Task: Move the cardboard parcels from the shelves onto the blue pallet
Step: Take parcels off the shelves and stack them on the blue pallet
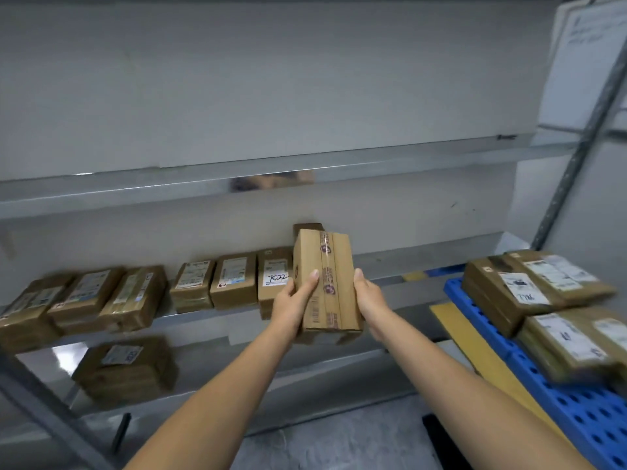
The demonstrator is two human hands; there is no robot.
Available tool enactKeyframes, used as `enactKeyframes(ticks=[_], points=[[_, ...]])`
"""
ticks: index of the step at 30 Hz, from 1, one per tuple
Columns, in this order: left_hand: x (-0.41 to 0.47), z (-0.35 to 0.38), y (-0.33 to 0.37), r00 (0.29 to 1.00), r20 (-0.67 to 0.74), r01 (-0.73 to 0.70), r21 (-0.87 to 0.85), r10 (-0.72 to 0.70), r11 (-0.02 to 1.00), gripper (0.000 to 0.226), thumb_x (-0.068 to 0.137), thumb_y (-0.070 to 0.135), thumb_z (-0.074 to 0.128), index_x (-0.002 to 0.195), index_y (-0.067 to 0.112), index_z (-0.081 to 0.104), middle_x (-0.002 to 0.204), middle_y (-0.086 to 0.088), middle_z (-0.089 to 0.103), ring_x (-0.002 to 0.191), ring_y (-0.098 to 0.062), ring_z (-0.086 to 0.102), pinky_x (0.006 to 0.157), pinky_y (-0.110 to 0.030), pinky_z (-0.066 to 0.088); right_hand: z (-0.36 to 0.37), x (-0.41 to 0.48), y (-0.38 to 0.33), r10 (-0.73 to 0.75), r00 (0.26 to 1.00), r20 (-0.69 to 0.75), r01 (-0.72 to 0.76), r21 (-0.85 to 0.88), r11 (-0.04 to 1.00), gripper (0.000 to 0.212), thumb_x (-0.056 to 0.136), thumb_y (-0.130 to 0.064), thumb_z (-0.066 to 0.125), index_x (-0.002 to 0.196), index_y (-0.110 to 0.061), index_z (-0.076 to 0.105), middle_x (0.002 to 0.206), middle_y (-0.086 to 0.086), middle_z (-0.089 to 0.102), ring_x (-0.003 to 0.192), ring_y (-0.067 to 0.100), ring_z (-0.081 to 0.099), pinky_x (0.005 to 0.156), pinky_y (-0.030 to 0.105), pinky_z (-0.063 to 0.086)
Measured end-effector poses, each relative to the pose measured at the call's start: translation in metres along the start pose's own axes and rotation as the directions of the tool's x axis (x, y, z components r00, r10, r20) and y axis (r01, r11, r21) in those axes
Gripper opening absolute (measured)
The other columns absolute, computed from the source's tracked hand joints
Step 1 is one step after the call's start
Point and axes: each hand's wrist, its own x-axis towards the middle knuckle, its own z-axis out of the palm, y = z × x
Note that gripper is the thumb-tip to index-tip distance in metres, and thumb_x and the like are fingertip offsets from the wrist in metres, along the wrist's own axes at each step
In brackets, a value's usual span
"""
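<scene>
Both hands clamp 1 cardboard parcel (325,283) by its long sides, left hand (293,300) and right hand (368,295) closed against opposite faces, holding it steady in front of the middle shelf (407,266). Nearby, the blue pallet (543,401) already carries several parcels.

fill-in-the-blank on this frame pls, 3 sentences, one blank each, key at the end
1. The taped parcel is held by ____ hands, the left hand and right hand on opposite sides.
2. The pallet at the right is ____ in colour.
3. The parcel with the handwritten label sits on the ____ shelf, left of the held one.

Missing words: both; blue; middle
</scene>
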Motion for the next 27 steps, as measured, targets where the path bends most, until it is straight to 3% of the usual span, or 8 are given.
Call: enactKeyframes(ticks=[4,8,10,15,19,23,25,27], points=[[-0.028,0.042,-0.011,0.993,0.112,0.044,-0.064,-0.036,0.997,0.061,0.084,0.049,0.070,0.132,0.013,0.060,0.113,-0.009,0.074,0.103,-0.025,0.071,0.093,-0.043,0.057,-0.059,-0.031,0.020,0.084,0.993,-0.086,-0.084,0.012,0.996,0.055,0.101,-0.055,0.027,0.116,-0.014,0.061,0.095,0.002,0.063,0.076,0.010,0.054,0.066,0.028,0.042],[-0.051,0.087,-0.019,0.964,0.262,0.092,-0.189,-0.040,0.978,0.049,0.090,0.047,0.062,0.125,0.011,0.065,0.113,-0.011,0.074,0.106,-0.028,0.071,0.098,-0.047,0.054,-0.111,-0.059,0.035,0.130,0.991,0.042,-0.136,0.186,0.973,0.065,0.091,-0.070,0.037,0.122,-0.019,0.061,0.113,0.011,0.068,0.105,0.029,0.063,0.089,0.043,0.053],[-0.060,0.106,-0.023,0.951,0.309,0.077,-0.207,-0.010,0.975,0.047,0.093,0.047,0.059,0.128,0.016,0.063,0.116,-0.010,0.073,0.108,-0.028,0.070,0.098,-0.049,0.053,-0.137,-0.070,0.037,0.109,0.994,0.033,-0.113,0.231,0.966,0.063,0.090,-0.069,0.041,0.124,-0.020,0.062,0.118,0.010,0.068,0.107,0.029,0.064,0.092,0.045,0.054],[-0.077,0.154,-0.027,0.953,0.296,-0.003,-0.207,0.066,0.978,0.047,0.096,0.027,0.061,0.142,0.027,0.051,0.125,-0.005,0.069,0.114,-0.024,0.066,0.100,-0.051,0.051,-0.195,-0.094,0.042,0.000,0.992,-0.123,0.028,0.225,0.974,0.045,0.087,-0.063,0.055,0.116,-0.029,0.065,0.102,-0.001,0.075,0.093,0.019,0.072,0.073,0.032,0.058],[-0.092,0.201,-0.030,0.958,0.239,-0.130,-0.121,0.156,0.984,0.049,0.103,0.009,0.048,0.148,0.028,0.044,0.137,-0.006,0.059,0.119,-0.019,0.060,0.105,-0.039,0.048,-0.228,-0.116,0.053,-0.082,0.974,-0.211,0.128,0.213,0.969,0.037,0.082,-0.064,0.061,0.109,-0.039,0.065,0.100,-0.012,0.074,0.089,0.006,0.070,0.064,0.021,0.055],[-0.112,0.250,-0.041,0.934,0.337,-0.127,0.001,0.120,0.992,0.053,0.105,0.037,0.039,0.156,0.029,0.025,0.162,0.002,0.025,0.147,-0.018,0.029,0.121,-0.044,0.026,-0.257,-0.129,0.071,-0.059,0.970,-0.236,0.114,0.226,0.967,0.040,0.086,-0.066,0.054,0.121,-0.047,0.057,0.115,-0.012,0.067,0.107,0.012,0.064,0.094,0.035,0.053],[-0.122,0.275,-0.045,0.918,0.381,-0.149,0.069,0.112,0.987,0.064,0.104,0.049,0.032,0.159,0.025,0.010,0.166,0.005,0.005,0.152,-0.014,0.009,0.124,-0.044,0.014,-0.273,-0.135,0.080,-0.050,0.963,-0.266,0.109,0.208,0.972,0.043,0.088,-0.065,0.051,0.127,-0.047,0.054,0.116,-0.013,0.066,0.108,0.012,0.062,0.092,0.034,0.052],[-0.128,0.299,-0.050,0.898,0.425,-0.176,0.100,0.118,0.979,0.069,0.103,0.054,0.026,0.159,0.021,0.005,0.166,0.006,-0.001,0.152,-0.011,0.000,0.125,-0.043,0.008,-0.293,-0.140,0.087,-0.062,0.950,-0.306,0.129,0.201,0.971,0.041,0.090,-0.063,0.051,0.125,-0.043,0.056,0.116,-0.014,0.066,0.104,0.008,0.063,0.081,0.027,0.053]])
